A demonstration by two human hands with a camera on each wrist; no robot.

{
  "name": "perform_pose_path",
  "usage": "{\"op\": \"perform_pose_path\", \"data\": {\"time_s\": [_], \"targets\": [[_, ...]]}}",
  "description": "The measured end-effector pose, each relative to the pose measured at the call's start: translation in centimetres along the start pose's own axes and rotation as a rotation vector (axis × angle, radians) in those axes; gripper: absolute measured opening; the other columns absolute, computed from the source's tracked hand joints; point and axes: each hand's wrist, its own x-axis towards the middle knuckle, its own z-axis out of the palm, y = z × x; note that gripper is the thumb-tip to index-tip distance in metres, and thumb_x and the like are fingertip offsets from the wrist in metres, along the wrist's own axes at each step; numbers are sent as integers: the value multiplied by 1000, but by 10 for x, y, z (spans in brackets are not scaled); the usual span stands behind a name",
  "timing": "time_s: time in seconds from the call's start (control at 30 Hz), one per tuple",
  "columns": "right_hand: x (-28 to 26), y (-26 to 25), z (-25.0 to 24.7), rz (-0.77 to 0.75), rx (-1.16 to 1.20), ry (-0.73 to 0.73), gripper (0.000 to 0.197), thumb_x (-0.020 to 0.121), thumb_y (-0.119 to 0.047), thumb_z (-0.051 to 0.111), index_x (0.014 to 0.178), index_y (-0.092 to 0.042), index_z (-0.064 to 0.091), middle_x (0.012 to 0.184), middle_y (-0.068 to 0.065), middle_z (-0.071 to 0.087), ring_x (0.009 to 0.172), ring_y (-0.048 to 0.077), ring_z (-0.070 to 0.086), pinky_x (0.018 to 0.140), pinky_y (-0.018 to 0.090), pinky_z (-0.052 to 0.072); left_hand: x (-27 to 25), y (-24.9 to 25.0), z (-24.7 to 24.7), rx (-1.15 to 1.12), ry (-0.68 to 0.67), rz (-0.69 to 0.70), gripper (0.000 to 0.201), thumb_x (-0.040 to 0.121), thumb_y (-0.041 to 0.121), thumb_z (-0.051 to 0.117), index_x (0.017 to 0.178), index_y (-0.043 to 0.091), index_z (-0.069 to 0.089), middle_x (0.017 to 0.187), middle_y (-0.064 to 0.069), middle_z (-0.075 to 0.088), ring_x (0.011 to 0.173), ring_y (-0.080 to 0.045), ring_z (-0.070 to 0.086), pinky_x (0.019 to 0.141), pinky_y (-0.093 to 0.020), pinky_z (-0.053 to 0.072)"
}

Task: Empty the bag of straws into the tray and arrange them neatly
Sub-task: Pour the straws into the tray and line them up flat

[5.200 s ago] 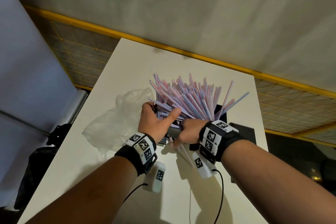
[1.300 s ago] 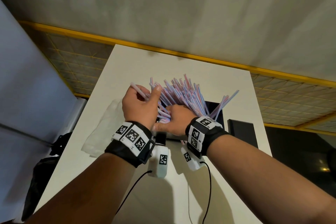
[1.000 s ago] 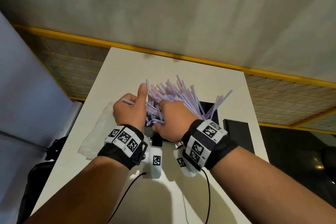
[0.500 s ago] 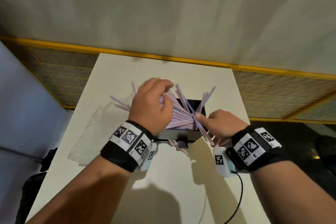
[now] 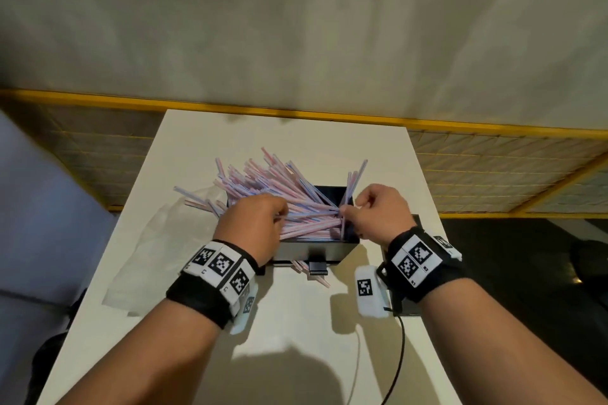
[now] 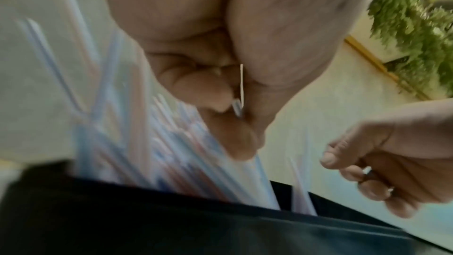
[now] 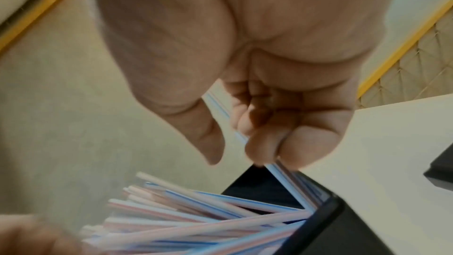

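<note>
- White table (image 5: 204, 128) by a yellow-trimmed wall; empty bag (image 5: 148, 246) lies left of the black tray (image 5: 329, 251)
- Change: both hands have parted to opposite tray sides
- Left hand (image 5: 251, 227) curled around the left-leaning straws (image 5: 263, 177) in the tray; right hand (image 5: 378, 217) pinches several upright at the right wall
- Emptying done; straightening unfinished

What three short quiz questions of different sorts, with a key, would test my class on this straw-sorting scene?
1. True or false: the clear crumpled plastic bag lies on the white table, left of the black box-shaped tray.
2. Which hand has a grip on a few thin straws standing at the tray's right end? A) left hand B) right hand
3. Fill in: most pink-and-blue striped plastic straws fan out over the tray's ____ side.

Key: 1. True. 2. B. 3. Left; a few more straws also lie on the table under the tray's near wall.
</note>
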Motion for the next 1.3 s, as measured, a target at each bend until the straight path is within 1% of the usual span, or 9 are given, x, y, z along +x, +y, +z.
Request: {"op": "perform_pose_path", "data": {"time_s": [0.17, 0.3, 0.4, 0.6, 0.73, 0.83, 0.97, 1.07, 1.3], "targets": [[22, -14, 6, 10, -172, -28, 78, 80, -52, 77, 142, -21, 42, 122, 12, 65, 105, 32, 66, 90, 39, 54, -2, -22, -18, -142, 335, -24, 23, 76, 5, 70, 95, 17, 73, 93, -1, 68, 84, -24, 65, 77, -37, 56], [28, -36, 17, -182, -174, -1, 17, 92, -30, 67, 102, -17, 72, 108, 5, 72, 100, 25, 65, 80, 23, 44, -9, -26, -30, -220, 687, -160, 27, 72, 20, 63, 98, 11, 65, 94, 4, 50, 77, -10, 46, 66, -27, 42], [19, -44, 29, -426, -249, -105, 17, 93, -18, 63, 80, -8, 68, 81, 4, 67, 80, 23, 60, 67, 26, 40, -7, -37, -32, -393, 787, -279, 42, 76, 28, 68, 110, 6, 56, 106, -10, 51, 85, -16, 45, 72, -21, 37], [13, -35, 16, -506, 3, 141, 12, 86, -15, 71, 81, -24, 66, 64, 4, 62, 61, 18, 57, 61, 19, 44, -9, -48, -16, -754, 775, -523, 58, 78, 39, 69, 123, 12, 46, 126, -12, 50, 111, -20, 50, 93, -28, 41], [9, -20, 1, -426, 203, 173, 23, 83, -8, 75, 95, -22, 61, 62, 2, 55, 56, 13, 53, 62, 23, 49, -5, -43, -9, -1092, 768, -731, 53, 82, 39, 74, 120, 14, 47, 112, -2, 54, 105, -20, 54, 86, -20, 42], [8, -4, 4, -294, 263, 284, 43, 75, -15, 82, 102, -19, 49, 71, 0, 50, 57, 11, 49, 59, 23, 46, 4, -42, 3, -1465, 701, -904, 76, 59, 60, 74, 117, 13, 57, 109, -5, 62, 104, -22, 62, 95, -39, 50], [17, 19, 21, -47, 114, 98, 84, 63, -45, 84, 131, -14, 45, 100, 7, 58, 88, 23, 59, 75, 31, 45, 5, -30, 7, -1506, 665, -857, 67, 70, 57, 76, 115, 8, 66, 116, -12, 70, 113, -30, 66, 98, -53, 53], [31, 16, 29, -146, -240, -32, 95, 72, -56, 82, 146, -12, 41, 131, 14, 57, 116, 31, 57, 92, 34, 45, 8, -24, 2, -1403, 677, -802, 65, 74, 51, 74, 121, 7, 64, 118, -11, 70, 115, -27, 65, 99, -48, 52], [54, -8, 36, -167, -452, 28, 29, 94, -42, 62, 82, -17, 53, 72, 1, 52, 84, 33, 65, 64, 29, 37, 10, -27, 1, -1380, 667, -862, 67, 65, 57, 70, 109, 6, 71, 112, -13, 72, 110, -32, 67, 103, -57, 49]]}}
